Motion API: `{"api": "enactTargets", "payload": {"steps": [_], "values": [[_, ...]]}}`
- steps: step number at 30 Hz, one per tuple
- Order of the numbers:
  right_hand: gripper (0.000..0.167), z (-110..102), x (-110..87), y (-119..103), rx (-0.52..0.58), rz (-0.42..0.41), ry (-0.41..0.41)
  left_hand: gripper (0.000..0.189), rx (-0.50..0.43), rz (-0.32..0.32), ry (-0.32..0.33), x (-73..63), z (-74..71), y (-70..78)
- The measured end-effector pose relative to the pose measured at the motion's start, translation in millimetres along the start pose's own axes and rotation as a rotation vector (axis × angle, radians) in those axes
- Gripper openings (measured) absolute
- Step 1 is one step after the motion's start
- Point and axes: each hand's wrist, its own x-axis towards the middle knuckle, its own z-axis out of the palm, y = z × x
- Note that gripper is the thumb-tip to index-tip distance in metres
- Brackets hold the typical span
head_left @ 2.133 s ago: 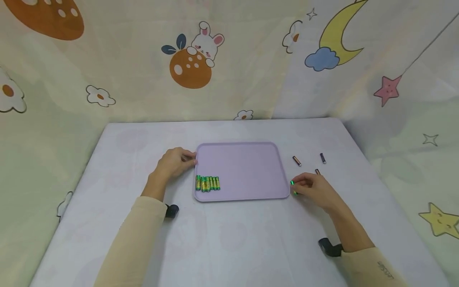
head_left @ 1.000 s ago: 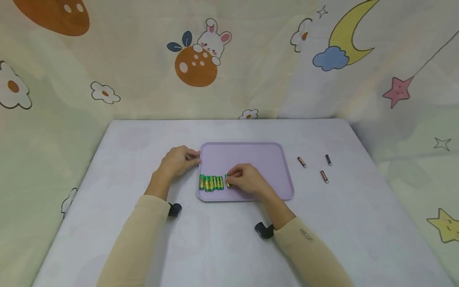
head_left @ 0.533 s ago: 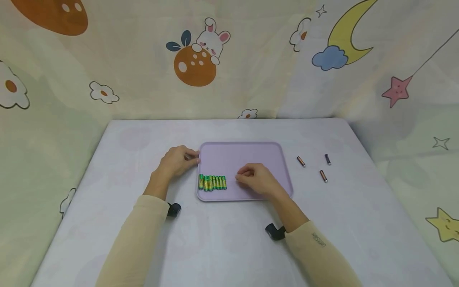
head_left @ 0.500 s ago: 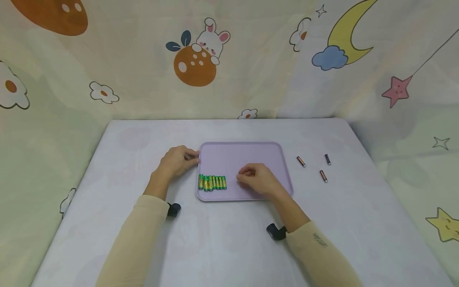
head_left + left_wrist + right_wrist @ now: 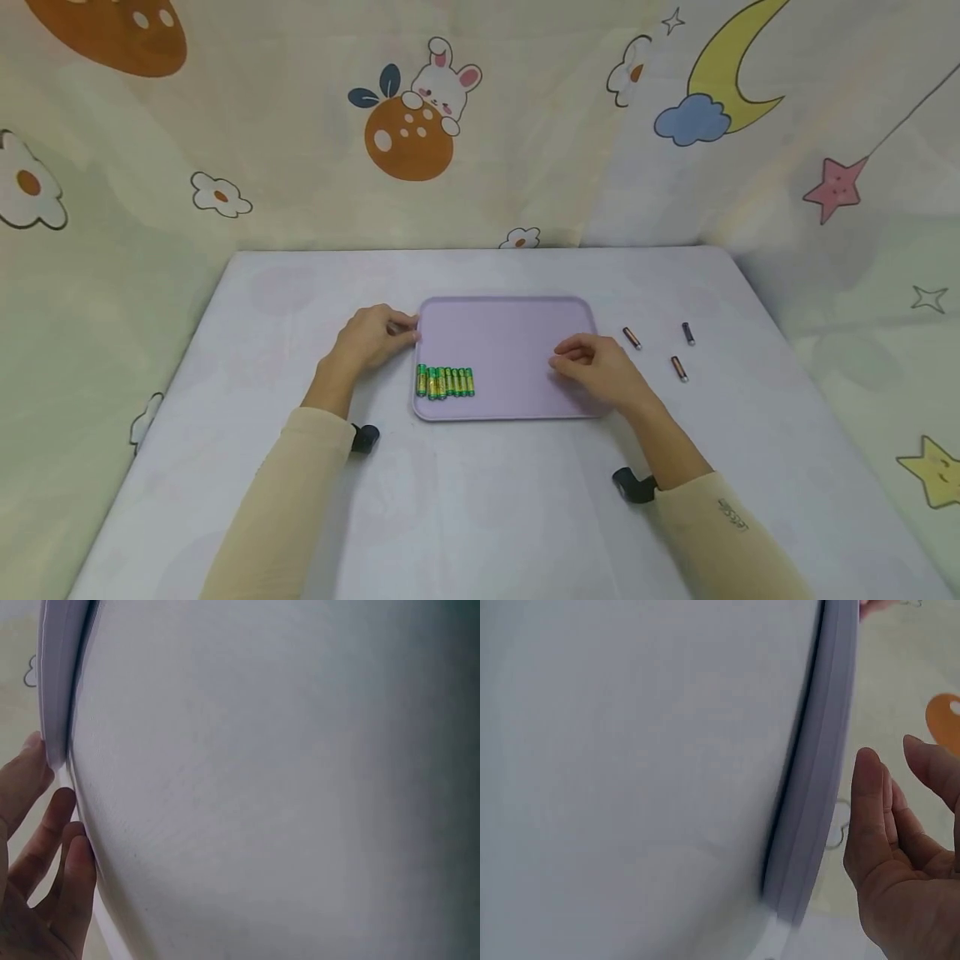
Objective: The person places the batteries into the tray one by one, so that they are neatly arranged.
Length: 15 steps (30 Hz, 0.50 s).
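Note:
A lilac tray (image 5: 510, 333) lies on the white table. At its left rim my left hand (image 5: 367, 342) rests with relaxed fingers, the fingertips right at the edge. The left wrist view shows one fingertip against the tray's side (image 5: 56, 690) and the other fingers spread beside it. Several green-and-yellow batteries (image 5: 442, 382) stand in a row, side by side, in the tray's front left part. Over the tray's right part hovers my right hand (image 5: 600, 367), thumb and fingers apart. Nothing is between them in the right wrist view, where the hand (image 5: 907, 877) is beside the tray's edge.
Three loose batteries lie on the table right of the tray: a dark-and-copper battery (image 5: 632, 337), a darker battery (image 5: 688, 333) and another copper one, a battery (image 5: 678, 368). A printed cloth wall (image 5: 525, 150) stands behind the table.
My right hand brought a green battery from the table's right side, set it at the row's right end, let go and moved back rightward. My left hand has stayed at the tray's rim.

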Motion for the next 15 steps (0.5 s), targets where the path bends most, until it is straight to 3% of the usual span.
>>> {"api": "enactTargets", "payload": {"steps": [7, 15], "values": [[0.041, -44.1, -13.4, 27.0, -0.014, 0.000, 0.067, 0.040, -0.002, -0.003, -0.011, -0.1, 3.7, 4.6], [0.048, -79.1, -27.3, 43.8, -0.078, 0.027, 0.066, 0.040, 0.016, -0.002, -0.002, 0.1, 2.2, 2.6]]}}
